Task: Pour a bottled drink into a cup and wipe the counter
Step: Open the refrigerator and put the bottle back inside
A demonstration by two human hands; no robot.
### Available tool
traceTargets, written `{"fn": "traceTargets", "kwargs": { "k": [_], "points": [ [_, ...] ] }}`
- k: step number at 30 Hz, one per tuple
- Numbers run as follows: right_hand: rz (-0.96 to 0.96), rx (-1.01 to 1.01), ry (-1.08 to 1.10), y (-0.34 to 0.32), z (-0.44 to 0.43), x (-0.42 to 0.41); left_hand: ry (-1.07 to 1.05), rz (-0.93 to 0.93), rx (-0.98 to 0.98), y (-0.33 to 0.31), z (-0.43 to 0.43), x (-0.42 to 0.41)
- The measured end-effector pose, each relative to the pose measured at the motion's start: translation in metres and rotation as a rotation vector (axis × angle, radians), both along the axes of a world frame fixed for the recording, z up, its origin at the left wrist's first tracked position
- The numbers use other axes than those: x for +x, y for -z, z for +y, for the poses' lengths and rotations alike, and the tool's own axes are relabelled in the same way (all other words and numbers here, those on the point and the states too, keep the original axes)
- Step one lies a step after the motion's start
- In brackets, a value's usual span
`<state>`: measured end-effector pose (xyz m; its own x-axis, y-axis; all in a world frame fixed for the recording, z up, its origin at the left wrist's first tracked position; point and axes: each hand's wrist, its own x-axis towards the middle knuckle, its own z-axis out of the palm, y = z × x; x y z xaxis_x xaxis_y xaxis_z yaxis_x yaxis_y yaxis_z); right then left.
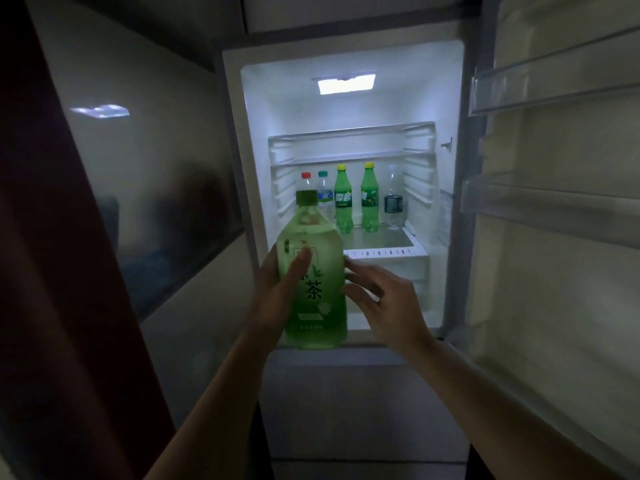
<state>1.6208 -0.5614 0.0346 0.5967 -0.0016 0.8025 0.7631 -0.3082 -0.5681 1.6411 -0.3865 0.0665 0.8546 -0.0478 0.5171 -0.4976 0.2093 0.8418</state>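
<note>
One green tea bottle [313,271], capped, upright, centre of frame, before open fridge [349,109]. Left hand [277,296] grips its left side, thumb across label. Right hand [388,299] just right of bottle, fingers loosely spread, holding nothing; tips at bottle's side, contact unclear. Behind, on lit shelf [381,242]: row of five smaller bottles [370,199]. Fridge door [554,271] swung open, right of frame.

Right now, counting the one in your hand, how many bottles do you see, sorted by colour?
Green tea bottle, held in the left hand: 1
Green soda bottles, yellow caps: 2
Clear bottles: 3
Total: 6
</note>
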Motion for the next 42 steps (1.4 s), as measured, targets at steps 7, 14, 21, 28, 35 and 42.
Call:
{"fn": "traceTargets", "kwargs": {
  "k": [7,14,21,28,35,42],
  "points": [
    [0.069,-0.068,0.105,-0.027,0.005,0.077,0.072,-0.059,-0.067,-0.011,0.002,0.097],
    [0.099,-0.05,0.184,-0.023,0.007,0.144,0.032,-0.114,0.112,-0.011,0.003,0.189],
    [0.154,-0.135,0.259,-0.021,-0.019,0.22,0.014,-0.125,0.138,-0.001,-0.019,0.262],
    [0.151,-0.202,0.235,-0.027,-0.046,0.308,0.026,-0.071,0.045,-0.004,-0.045,0.336],
    [0.197,-0.209,0.215,-0.023,-0.054,0.375,-0.159,-0.086,0.012,0.001,-0.063,0.392],
    [0.259,-0.256,0.229,-0.008,-0.064,0.41,-0.327,-0.062,0.035,0.029,-0.084,0.441]
  ]
}}
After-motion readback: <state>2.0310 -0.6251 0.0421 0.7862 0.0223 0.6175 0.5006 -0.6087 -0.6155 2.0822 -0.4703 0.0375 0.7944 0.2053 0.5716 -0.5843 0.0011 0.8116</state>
